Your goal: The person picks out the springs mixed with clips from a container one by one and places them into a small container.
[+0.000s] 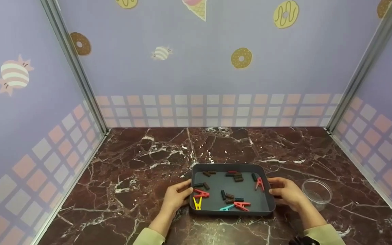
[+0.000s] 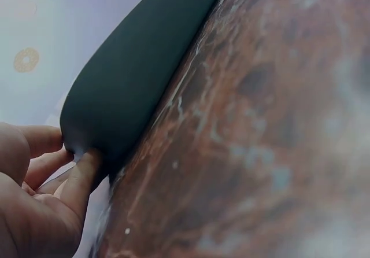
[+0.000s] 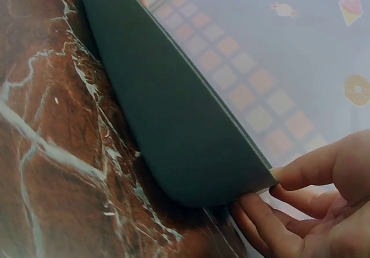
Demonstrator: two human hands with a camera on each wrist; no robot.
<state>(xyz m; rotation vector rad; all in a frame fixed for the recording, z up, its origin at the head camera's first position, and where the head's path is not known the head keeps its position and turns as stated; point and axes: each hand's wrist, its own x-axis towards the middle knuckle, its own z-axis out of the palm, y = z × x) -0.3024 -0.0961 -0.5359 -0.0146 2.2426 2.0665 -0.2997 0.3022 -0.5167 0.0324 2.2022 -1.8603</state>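
Observation:
A dark grey rectangular tray [image 1: 231, 213] is held between both hands, one at each short side. My left hand [image 1: 176, 197] grips its left side, thumb at the rim; in the left wrist view fingers [image 2: 84, 177] press on the tray's corner. My right hand [image 1: 286, 192] grips the opposite side, with fingers [image 3: 266, 220] low on the wall in the right wrist view. Inside lie red clothespins [image 1: 242, 205], a yellow clothespin [image 1: 197, 203] and a turquoise clothespin [image 1: 227, 207]. Several short ribbed brown and black cylinders [image 1: 238, 178] are scattered among them.
A clear round plastic container [image 1: 316, 191] stands to the right, beside my right wrist. The brown marbled tabletop [image 1: 141, 163] is bounded by a lilac back wall [image 1: 196, 75] and side panels with metal corner posts.

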